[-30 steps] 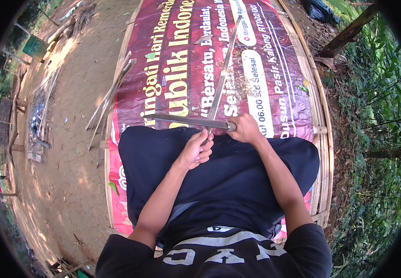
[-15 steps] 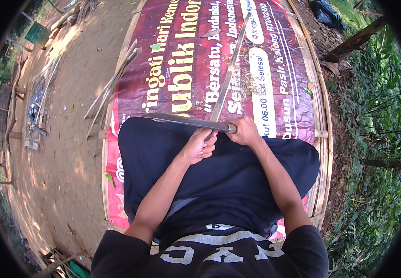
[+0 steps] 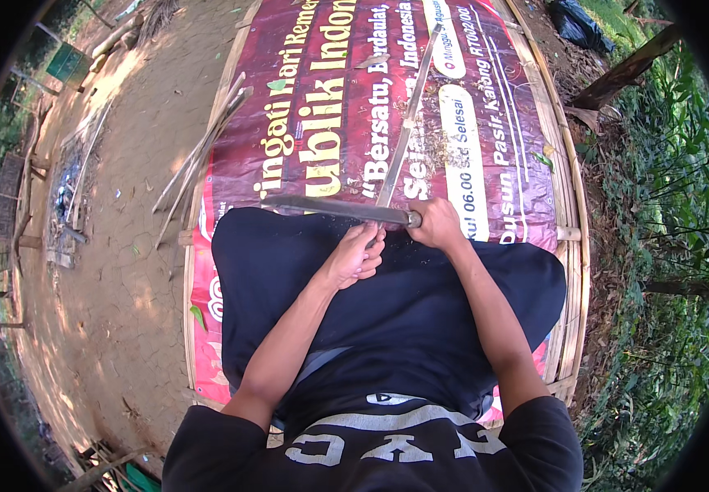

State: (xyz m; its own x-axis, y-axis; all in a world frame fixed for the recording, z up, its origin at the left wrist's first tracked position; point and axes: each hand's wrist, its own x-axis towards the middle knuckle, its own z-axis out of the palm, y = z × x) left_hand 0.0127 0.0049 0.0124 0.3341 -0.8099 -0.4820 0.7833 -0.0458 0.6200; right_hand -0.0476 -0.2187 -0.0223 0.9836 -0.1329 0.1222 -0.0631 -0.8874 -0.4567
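Note:
My right hand (image 3: pixel 436 223) is closed around the handle of a machete (image 3: pixel 322 207), whose blade points left and lies across a long, narrow bamboo strip (image 3: pixel 408 123). My left hand (image 3: pixel 356 256) grips the near end of that strip just below the blade, with the fingers curled in. From there the strip runs away and slightly right over the banner. The blade looks a little blurred. Whether its edge bites into the strip cannot be made out. Pale shavings (image 3: pixel 420 160) are scattered around the strip.
A red printed banner (image 3: pixel 346 123) covers the bamboo platform (image 3: pixel 572 180) under me. Several thin sticks (image 3: pixel 203 152) lean over its left edge, above bare earth (image 3: pixel 149 98). On the right are a wooden post (image 3: pixel 629 70), a dark plastic bag (image 3: pixel 577 25) and green plants (image 3: pixel 674 164).
The machete and my right hand have shifted slightly away from me, and the blade's angle has turned a little. My left hand and the bamboo strip stay nearly in place.

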